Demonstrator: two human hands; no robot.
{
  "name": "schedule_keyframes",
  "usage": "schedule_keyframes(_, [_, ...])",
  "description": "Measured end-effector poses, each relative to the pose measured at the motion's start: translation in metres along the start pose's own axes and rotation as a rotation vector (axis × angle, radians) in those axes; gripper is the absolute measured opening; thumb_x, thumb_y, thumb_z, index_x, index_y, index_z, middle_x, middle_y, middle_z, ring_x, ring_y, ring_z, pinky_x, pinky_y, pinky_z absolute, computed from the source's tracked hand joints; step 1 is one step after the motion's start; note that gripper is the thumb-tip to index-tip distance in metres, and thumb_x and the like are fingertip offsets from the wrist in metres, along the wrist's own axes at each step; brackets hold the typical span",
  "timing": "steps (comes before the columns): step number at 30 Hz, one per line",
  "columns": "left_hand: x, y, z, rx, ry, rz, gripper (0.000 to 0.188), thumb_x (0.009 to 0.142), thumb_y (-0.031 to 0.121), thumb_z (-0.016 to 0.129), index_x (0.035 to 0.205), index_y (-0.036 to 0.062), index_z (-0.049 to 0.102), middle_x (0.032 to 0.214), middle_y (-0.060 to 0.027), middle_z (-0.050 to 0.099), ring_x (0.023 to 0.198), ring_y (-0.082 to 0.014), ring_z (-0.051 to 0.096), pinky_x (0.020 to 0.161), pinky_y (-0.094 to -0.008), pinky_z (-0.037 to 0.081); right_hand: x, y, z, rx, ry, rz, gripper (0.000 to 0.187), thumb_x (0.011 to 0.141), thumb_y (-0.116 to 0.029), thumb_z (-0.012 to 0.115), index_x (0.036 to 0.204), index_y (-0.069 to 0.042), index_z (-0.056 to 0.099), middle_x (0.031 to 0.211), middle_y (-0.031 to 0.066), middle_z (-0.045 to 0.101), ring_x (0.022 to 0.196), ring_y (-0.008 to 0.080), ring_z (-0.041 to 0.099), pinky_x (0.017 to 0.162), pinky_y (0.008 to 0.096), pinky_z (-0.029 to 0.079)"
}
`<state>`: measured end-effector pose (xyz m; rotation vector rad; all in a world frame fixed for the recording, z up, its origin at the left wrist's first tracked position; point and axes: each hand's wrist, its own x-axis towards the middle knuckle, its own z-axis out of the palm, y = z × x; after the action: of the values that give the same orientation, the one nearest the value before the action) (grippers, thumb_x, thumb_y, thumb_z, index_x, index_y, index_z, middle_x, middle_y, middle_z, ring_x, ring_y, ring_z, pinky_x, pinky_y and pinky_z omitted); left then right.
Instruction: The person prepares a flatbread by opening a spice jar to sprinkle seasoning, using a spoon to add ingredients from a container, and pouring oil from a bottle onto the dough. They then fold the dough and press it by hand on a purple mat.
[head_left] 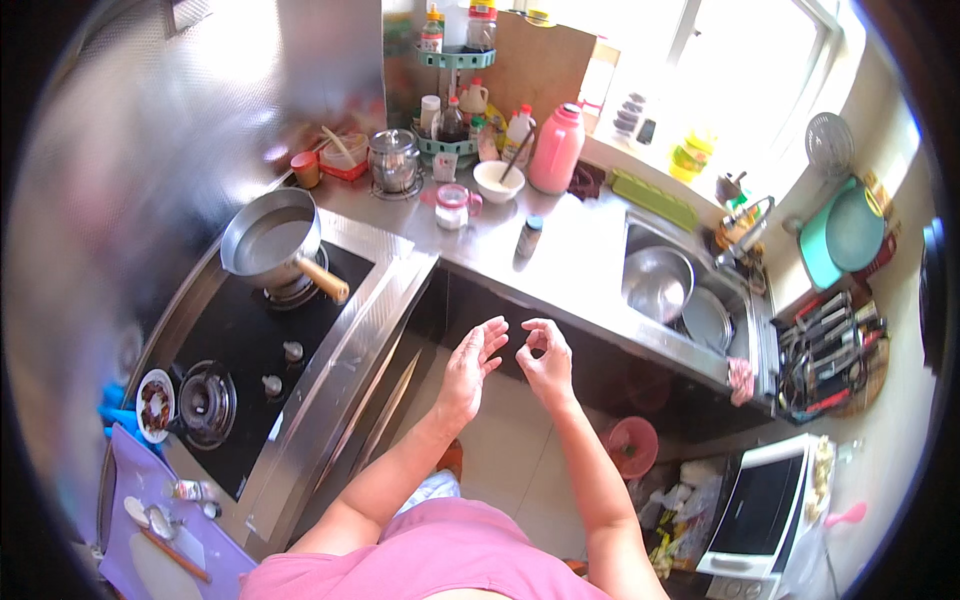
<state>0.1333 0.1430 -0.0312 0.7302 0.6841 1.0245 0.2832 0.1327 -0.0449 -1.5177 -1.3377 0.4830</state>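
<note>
Left hand [468,368], right hand [549,367]: apart, fingers loose, seemingly empty, well before the pink flask [557,150].
Jar [529,238]: bench [588,262], before the flask; hasty reach could topple it.
Pot [240,228]: left of the flask; I fear a careless swing catching its handle [322,280].

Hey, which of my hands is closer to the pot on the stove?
Left. Your left hand is in the air, to the right of the pot and nearer your body; your right hand is farther right, beyond the left one.
</note>
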Motion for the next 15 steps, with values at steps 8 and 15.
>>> schedule_keyframes(8, [0.125,0.059,-0.018,0.079,0.101,0.13,0.046,0.104,0.037,0.035,0.137,0.0088,0.049,0.137,-0.0045,0.053,0.125,-0.0156,0.049,0.1,-0.0335,0.035,0.207,0.004,0.061,-0.025,-0.086,-0.169,0.021,0.083,-0.006,0.059,0.103,-0.001,0.063,0.087,0.0136,0.068,0.082,0.0252,0.068,0.077,0.0332,0.052])
schedule_keyframes(15, [0.215,0.078,-0.042,0.205,0.268,0.184,0.046,0.104,0.04,0.037,0.136,0.0106,0.052,0.136,-0.0043,0.054,0.127,-0.0165,0.047,0.103,-0.0347,0.032,0.393,0.052,0.174,-0.167,-0.098,-0.185,0.062,0.084,-0.029,0.073,0.13,0.004,0.049,0.118,0.0237,0.062,0.114,0.0337,0.059,0.096,0.0387,0.047])
